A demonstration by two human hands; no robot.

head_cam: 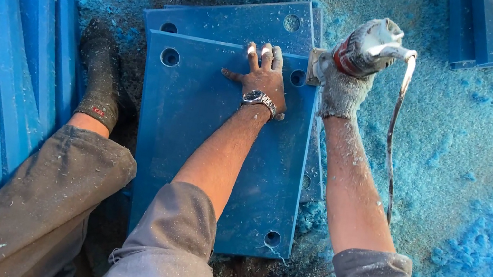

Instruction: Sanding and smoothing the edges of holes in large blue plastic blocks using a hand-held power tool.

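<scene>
While we are kneeling over the work, we are pressing our left hand flat on the top blue plastic panel, fingers spread and lying straight toward its far edge, with a wristwatch sitting just behind the knuckles. Our right hand, in a speckled knit glove, is wrapping closed around the body of a corded power tool, and we are holding its nose against the panel's right-hand far corner, beside a round hole. The cable is hanging down along our right forearm.

The panel is lying flat on a stack of like panels on the floor, directly in front of our knees, its four corners each showing a drilled hole. We are judging it to be stiff and fairly heavy: it is thick, straight-edged and shows no sag where it overhangs the sheet below. Its face looks smooth and is dusted with shavings, so it is likely slippery under a bare palm; the long edges seem the surest places to grip it, with flat downward pressure holding it steady.

Blue shavings are covering the floor to our right, more blue panels are standing at our left, and our socked foot is resting beside the stack.
</scene>
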